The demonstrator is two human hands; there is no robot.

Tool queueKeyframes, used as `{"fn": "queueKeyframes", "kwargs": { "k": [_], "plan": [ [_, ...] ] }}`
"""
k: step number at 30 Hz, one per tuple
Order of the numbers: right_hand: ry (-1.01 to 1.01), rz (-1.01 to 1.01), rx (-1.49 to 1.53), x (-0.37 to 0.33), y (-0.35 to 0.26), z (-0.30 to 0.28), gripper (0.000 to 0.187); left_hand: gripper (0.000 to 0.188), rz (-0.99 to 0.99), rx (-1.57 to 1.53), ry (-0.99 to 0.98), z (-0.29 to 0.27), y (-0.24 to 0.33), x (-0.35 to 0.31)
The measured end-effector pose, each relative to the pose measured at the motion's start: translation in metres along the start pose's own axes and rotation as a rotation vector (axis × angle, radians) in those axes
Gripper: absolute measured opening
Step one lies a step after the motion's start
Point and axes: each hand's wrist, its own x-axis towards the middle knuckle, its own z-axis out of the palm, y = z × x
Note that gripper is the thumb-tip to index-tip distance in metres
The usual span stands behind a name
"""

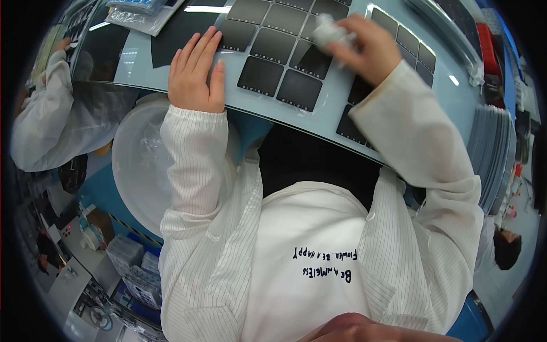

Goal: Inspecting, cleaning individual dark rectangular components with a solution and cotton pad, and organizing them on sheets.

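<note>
A sheet of dark rounded-corner panels (272,45) lies on the glass-topped table (134,60). My left hand (197,74) rests flat at the sheet's left side, fingers stretched out and holding nothing. Above the sheet's right part, my right hand (369,48) grips a crumpled white wad (329,33), perhaps a cloth or tissue; it is slightly blurred. To the right of that hand lies a second group of dark panels (407,41), partly covered by my right forearm.
A white round bin (134,165) with clear plastic inside stands below the table's left edge. Plastic-wrapped packs (139,16) lie at the far left. Stacked grey sheets (494,154) stand at the right. Another person's white sleeve (54,122) is at the left.
</note>
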Motion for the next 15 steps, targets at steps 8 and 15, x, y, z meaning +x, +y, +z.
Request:
{"fn": "queueKeyframes", "kwargs": {
  "k": [8,15],
  "plan": [
    [-0.412,-0.32,-0.101,-0.014,-0.077,0.024,0.034,0.042,-0.049,0.011,0.0,-0.007,-0.006,-0.01],
    [0.028,-0.015,-0.281,0.046,-0.004,0.016,0.032,0.042,-0.036,-0.035,0.011,0.001,0.003,-0.002]
  ]
}}
